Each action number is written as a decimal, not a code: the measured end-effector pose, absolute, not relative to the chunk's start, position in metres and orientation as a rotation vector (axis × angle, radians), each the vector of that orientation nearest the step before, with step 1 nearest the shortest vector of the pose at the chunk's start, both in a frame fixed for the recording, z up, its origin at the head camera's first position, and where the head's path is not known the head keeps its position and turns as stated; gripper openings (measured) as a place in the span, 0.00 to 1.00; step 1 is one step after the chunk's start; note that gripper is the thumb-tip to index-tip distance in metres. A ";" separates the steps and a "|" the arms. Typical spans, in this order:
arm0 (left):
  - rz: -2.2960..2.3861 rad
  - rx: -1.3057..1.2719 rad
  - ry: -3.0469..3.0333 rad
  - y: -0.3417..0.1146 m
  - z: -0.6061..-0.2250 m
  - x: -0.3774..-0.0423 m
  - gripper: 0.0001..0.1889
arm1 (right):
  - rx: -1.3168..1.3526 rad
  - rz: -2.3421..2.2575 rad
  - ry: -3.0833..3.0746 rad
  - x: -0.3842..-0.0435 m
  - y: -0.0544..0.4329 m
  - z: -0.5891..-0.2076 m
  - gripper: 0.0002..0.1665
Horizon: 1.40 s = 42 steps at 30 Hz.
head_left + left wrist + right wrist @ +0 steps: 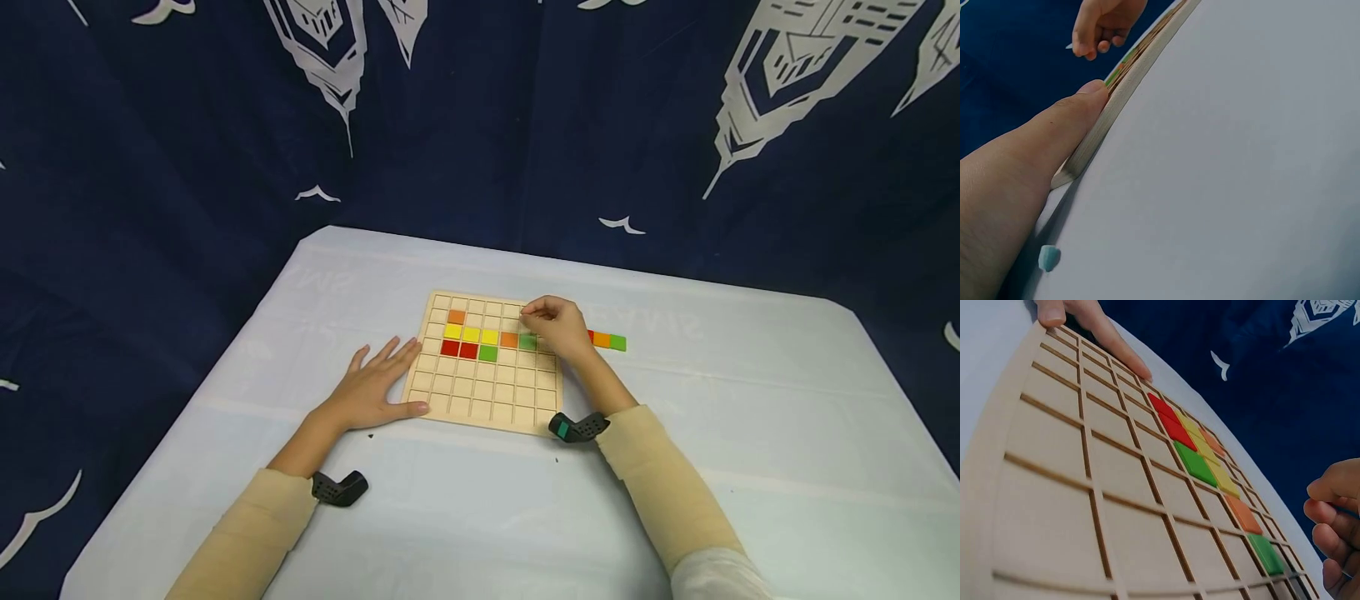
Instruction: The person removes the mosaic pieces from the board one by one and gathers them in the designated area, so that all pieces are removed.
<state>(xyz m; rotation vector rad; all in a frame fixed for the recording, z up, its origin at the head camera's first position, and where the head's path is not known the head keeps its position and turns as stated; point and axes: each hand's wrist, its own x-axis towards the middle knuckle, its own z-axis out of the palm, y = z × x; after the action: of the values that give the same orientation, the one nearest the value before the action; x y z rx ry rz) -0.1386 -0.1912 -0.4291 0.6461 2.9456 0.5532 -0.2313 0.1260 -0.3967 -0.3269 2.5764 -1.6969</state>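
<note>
Leaving most cells (482,390) bare, nine tiles (471,335) occupy the board (985,506), left hand (375,390) spread against it, right hand (558,323) bunched, contents unclear.

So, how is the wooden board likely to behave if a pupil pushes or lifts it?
The board is probably stiff: its edge looks straight in the left wrist view. Pushed, it would likely slide rather than roll, as it lies flat on the table. Tilted, it might shed the coloured tiles, since no lid covers them.
</note>
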 end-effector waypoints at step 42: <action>0.548 0.649 2.948 -0.192 -0.429 -0.139 0.52 | -0.429 -1.502 2.629 -0.253 0.043 -0.410 0.05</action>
<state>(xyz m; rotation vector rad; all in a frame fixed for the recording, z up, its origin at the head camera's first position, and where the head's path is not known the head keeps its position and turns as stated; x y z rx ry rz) -0.1393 -0.1922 -0.4290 0.6490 2.9475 0.5476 -0.2533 0.0430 -0.4097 -0.4291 2.6287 -1.5024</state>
